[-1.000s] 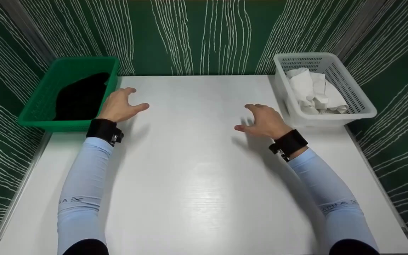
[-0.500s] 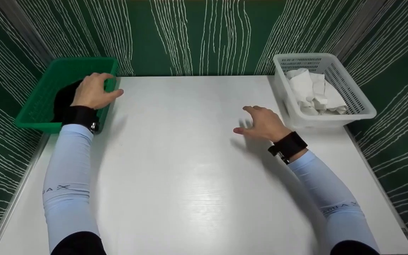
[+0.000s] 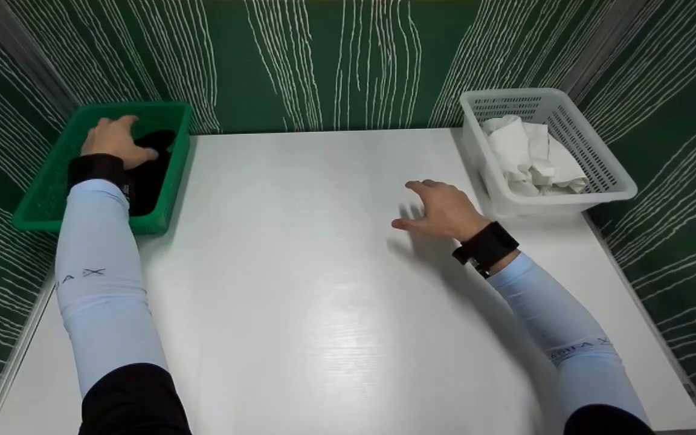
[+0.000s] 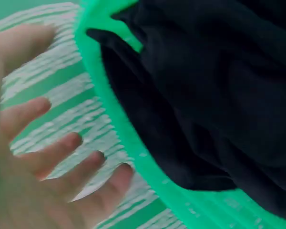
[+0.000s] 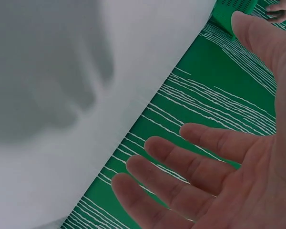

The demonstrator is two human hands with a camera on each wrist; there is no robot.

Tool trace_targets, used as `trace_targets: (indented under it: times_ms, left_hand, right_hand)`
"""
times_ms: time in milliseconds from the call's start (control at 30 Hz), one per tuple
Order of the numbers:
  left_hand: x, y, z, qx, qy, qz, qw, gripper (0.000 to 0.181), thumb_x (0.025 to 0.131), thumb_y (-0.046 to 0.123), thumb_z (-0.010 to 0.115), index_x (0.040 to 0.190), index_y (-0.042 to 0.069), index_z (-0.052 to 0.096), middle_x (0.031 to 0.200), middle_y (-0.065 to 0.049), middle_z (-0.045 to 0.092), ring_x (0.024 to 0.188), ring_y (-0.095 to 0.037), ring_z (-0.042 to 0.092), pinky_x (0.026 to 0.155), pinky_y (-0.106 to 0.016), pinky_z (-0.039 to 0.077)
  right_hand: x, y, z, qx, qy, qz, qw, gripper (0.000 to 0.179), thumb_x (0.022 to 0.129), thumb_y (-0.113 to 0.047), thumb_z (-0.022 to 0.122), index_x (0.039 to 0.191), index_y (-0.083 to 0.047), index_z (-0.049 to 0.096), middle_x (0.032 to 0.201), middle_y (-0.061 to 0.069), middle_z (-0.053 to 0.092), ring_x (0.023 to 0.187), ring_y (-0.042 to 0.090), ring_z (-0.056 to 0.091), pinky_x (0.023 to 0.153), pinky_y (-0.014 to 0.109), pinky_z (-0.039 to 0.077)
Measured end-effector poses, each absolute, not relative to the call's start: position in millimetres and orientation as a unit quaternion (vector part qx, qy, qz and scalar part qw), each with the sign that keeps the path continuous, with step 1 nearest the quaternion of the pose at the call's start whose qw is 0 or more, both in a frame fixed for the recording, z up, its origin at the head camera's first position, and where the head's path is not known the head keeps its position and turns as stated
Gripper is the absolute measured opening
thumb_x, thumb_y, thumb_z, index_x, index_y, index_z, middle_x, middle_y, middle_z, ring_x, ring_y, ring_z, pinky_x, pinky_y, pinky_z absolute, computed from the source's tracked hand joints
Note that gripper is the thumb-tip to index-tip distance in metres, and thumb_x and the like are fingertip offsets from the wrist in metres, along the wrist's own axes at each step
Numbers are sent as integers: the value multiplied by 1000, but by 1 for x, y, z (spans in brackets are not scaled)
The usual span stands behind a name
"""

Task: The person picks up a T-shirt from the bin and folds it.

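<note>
My left hand [image 3: 117,143] hovers over the green basket [image 3: 180,158] at the table's far left, fingers spread and holding nothing. Black cloth [image 3: 153,175] lies bunched in that basket, partly hidden by the hand and wrist. In the left wrist view the black cloth [image 4: 205,95] fills the right side, apart from the fingertips [image 4: 97,157]. My right hand [image 3: 444,211] floats above the middle right of the table with its fingers apart and nothing in them; its shadow falls on the white surface.
A white basket [image 3: 611,181] with crumpled white cloth [image 3: 532,157] stands at the far right of the white table [image 3: 299,254]. Green walls [image 3: 251,66] with white streaks enclose the back and both sides.
My left hand has moved left and away from me, from beside the green basket's right rim to above its inside. The right hand has stayed almost still.
</note>
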State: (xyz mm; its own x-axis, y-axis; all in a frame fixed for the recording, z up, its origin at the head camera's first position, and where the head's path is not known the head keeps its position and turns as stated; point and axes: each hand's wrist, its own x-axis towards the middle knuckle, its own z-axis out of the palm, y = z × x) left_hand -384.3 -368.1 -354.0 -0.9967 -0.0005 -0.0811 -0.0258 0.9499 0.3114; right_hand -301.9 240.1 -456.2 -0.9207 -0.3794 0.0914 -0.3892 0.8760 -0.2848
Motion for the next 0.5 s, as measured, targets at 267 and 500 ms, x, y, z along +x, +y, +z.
trace_targets:
  times_ms: [267, 500]
  left_hand:
    - [-372, -373, -350, -27, 976, 118, 180, 114, 88, 47, 73, 161, -1, 0, 149, -54, 7, 132, -75, 16, 104, -81, 23]
    - [-376, -370, -366, -34, 943, 198, 264, 113, 90, 49, 70, 162, 5, -6, 160, -41, -10, 143, -62, 4, 112, -73, 19]
  right_hand:
    - [-297, 242, -458, 200, -968, 151, 18, 92, 79, -69, 76, 144, -7, 57, 135, 18, 63, 119, 40, 62, 93, 56, 52]
    - [-296, 245, -459, 200, -969, 143, 17, 91, 79, -70, 75, 143, -8, 58, 137, 17, 63, 121, 39, 61, 95, 55, 51]
